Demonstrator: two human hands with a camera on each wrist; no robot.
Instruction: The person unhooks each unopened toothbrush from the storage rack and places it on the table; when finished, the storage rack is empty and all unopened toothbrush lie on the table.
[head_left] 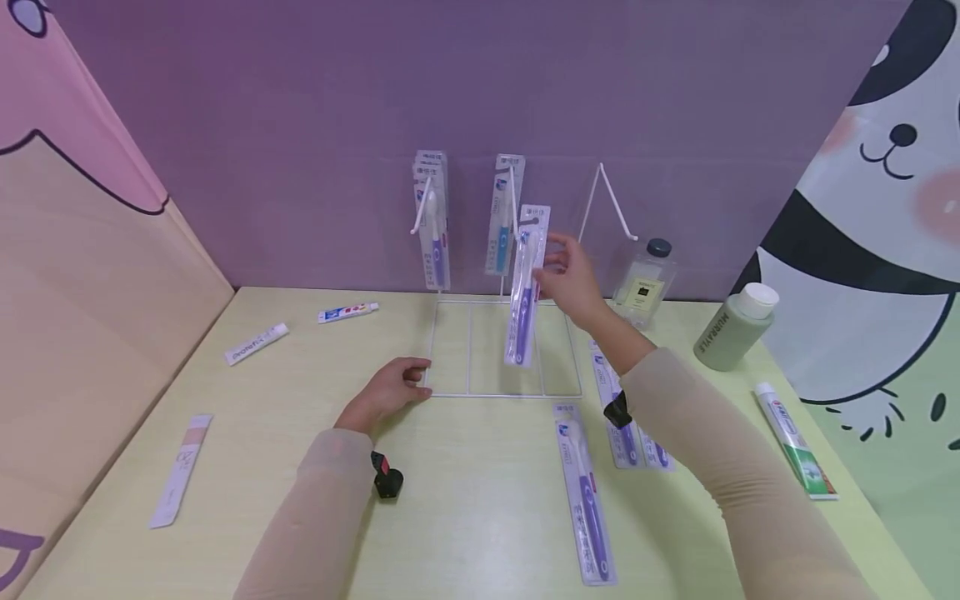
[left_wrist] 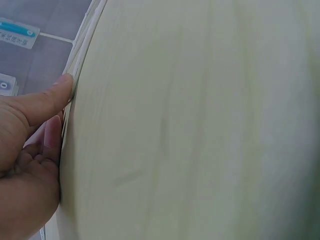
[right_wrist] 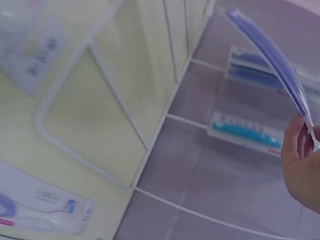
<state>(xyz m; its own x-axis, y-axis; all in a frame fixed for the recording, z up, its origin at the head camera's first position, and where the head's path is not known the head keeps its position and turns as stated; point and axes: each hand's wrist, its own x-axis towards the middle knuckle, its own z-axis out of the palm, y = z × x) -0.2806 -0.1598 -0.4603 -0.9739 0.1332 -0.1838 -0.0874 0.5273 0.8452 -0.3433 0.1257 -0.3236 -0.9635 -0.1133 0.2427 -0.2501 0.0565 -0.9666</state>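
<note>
My right hand pinches a purple packaged toothbrush by its side edge. The pack's top overlaps the tip of the middle hook in the head view. A blue packaged toothbrush hangs on that hook, farther back. Several packs, the front one a purple toothbrush, hang on the left hook; the right hook is bare. Down at the left side of the white wire rack's base, my left hand grips the edge wire, its thumb against it.
One packaged toothbrush lies in front of the rack, with more packs under my right forearm. A clear bottle, green bottle and toothpaste tube are at right. Small tubes and a slim packet lie left.
</note>
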